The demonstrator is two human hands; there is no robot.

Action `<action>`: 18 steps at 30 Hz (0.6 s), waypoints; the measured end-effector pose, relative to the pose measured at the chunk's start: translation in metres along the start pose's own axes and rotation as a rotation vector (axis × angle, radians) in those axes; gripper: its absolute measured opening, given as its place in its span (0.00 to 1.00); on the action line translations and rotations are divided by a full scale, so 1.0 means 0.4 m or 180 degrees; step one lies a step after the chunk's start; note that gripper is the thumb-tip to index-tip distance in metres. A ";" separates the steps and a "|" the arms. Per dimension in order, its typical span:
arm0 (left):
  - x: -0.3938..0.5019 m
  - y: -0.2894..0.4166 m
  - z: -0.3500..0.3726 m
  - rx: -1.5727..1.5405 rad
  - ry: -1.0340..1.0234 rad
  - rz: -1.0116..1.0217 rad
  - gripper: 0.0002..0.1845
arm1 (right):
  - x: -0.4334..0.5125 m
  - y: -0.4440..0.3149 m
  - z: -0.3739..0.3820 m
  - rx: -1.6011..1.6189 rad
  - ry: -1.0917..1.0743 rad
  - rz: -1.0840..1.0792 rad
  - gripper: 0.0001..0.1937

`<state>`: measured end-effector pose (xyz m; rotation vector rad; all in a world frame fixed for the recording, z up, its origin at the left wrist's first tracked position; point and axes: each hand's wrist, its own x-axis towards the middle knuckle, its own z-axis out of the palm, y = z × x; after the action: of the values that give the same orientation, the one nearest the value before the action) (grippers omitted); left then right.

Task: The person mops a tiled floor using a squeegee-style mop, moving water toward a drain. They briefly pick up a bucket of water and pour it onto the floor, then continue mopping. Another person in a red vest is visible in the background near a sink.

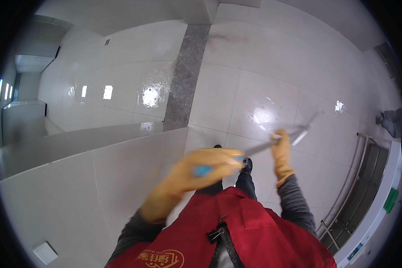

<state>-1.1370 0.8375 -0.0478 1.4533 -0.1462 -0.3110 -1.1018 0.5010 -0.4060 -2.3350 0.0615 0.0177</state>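
Observation:
My left hand (209, 167), in a yellow rubber glove, is closed round the blue grip (202, 171) of a long-handled floor tool. Further along the grey pole (259, 148), my right hand (281, 150) holds it in a matching glove. The pole slants away to the front right. At its far end is a blurred head with a white strip (299, 137), low over the pale tiled floor (214, 93); I cannot tell whether it is a squeegee or a mop. Wet patches (263, 115) shine on the tiles around it.
A dark stone threshold strip (189, 67) crosses the floor to another wet tiled area (120, 77). A tiled wall (70, 177) stands close on my left. At right are a metal-framed rack (361, 181) and a grey item (390, 122). My black shoe (248, 165) is below the pole.

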 end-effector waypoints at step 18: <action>-0.388 0.118 -0.278 0.2103 0.2640 -0.0313 0.12 | 0.090 -0.691 0.581 0.0362 -0.1558 -0.0947 0.18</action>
<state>-1.2472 0.9931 -0.0002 2.1314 0.5440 0.3124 -1.0506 0.8582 -0.3690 -2.1434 -0.5126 0.4227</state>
